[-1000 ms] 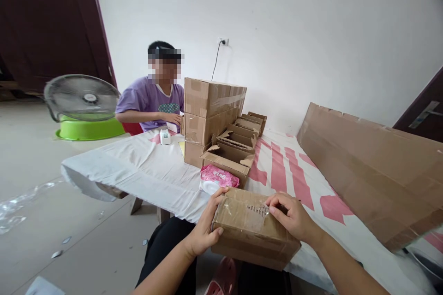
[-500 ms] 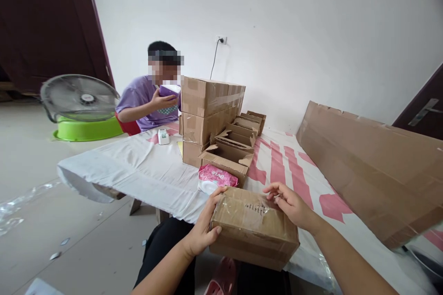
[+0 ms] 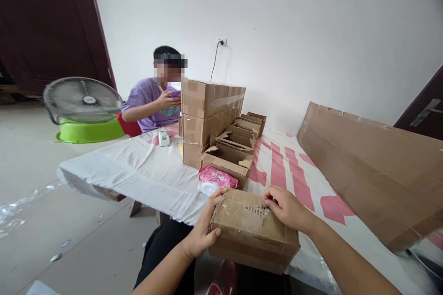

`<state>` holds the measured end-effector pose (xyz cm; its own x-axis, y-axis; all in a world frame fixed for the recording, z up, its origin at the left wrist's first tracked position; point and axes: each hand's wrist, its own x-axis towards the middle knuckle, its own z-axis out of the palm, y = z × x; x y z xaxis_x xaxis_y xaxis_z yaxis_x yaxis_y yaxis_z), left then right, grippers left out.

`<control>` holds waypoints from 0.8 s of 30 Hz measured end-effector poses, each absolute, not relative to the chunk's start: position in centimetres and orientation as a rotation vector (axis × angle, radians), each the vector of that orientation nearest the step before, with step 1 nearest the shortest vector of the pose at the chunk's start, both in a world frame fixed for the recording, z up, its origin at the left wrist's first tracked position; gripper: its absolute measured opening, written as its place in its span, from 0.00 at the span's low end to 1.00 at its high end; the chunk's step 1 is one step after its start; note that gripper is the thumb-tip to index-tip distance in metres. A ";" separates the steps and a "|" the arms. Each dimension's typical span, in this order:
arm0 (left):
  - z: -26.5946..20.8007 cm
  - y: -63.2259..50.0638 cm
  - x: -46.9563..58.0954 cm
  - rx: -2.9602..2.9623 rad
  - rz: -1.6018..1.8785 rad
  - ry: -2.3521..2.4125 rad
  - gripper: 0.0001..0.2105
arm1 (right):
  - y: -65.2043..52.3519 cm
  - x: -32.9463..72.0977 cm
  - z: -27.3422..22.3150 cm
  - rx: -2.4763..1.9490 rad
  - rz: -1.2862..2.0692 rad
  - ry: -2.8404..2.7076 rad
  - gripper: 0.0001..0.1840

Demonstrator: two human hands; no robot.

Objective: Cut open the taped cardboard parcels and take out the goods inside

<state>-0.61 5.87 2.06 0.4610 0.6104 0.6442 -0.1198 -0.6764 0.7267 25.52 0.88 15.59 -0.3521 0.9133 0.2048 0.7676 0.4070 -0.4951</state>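
A closed cardboard box (image 3: 238,221) sits at the table's near edge, over my lap, with clear tape and a torn, ribbed patch on its top. My left hand (image 3: 206,226) grips the box's left end, thumb on the near side and fingers on top. Over the right part of the top, my right hand (image 3: 282,205) is closed in a pinch beside the torn patch. What its fingertips hold is too small to make out. Just beyond the box lies a pink packet of wipes (image 3: 218,178), near an open cardboard box (image 3: 226,160).
Taped boxes (image 3: 194,129) are stacked mid-table, with several open boxes along their right. A large cardboard sheet (image 3: 367,161) stands at the right. Across the table a person (image 3: 145,101) holds something purple. A small white device (image 3: 164,138) rests on the cloth; a fan (image 3: 83,100) is at left.
My right hand has come down from just above the box to its torn top, its fingers closing into a pinch. My left hand keeps its grip. The other person's purple item has moved behind the stack.
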 end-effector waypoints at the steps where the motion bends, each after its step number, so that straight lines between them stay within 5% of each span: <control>1: 2.1 5.9 -0.6 1.974 1.268 0.410 0.34 | 0.5 25.5 15.6 -1.455 0.421 -2.206 0.07; 14: 2.3 5.7 -0.5 1.956 1.253 0.421 0.32 | -6.4 28.8 14.9 -1.418 0.449 -1.772 0.12; 20: 2.0 5.9 -0.5 1.938 1.257 0.406 0.31 | -9.4 37.6 6.3 -2.133 0.163 -1.457 0.19; 24: 2.0 5.9 -0.4 1.932 1.264 0.388 0.31 | -11.7 41.0 0.3 -2.532 0.279 -1.337 0.18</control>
